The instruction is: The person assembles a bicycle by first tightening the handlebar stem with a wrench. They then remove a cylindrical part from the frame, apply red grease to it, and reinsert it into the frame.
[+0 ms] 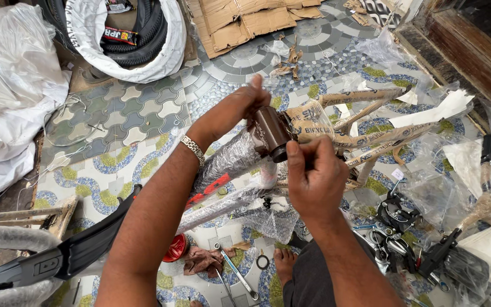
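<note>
1. My left hand grips the brown head tube of the bicycle frame from the far side – fingers clamped on it.
2. My right hand pinches the tube's lower end, fingers together on its rim.
3. The tube's long axis tilts – lower end toward me.
4. From the tube, paper-wrapped frame tubes run right over the tiled floor.
5. Spanners lie below the tube, near my foot.

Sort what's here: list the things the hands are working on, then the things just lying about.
In hand:
left hand and right hand on the brown head tube
wrapped bicycle frame

Lying about:
spanner
tyres
cardboard
black mudguard
pedals
</note>
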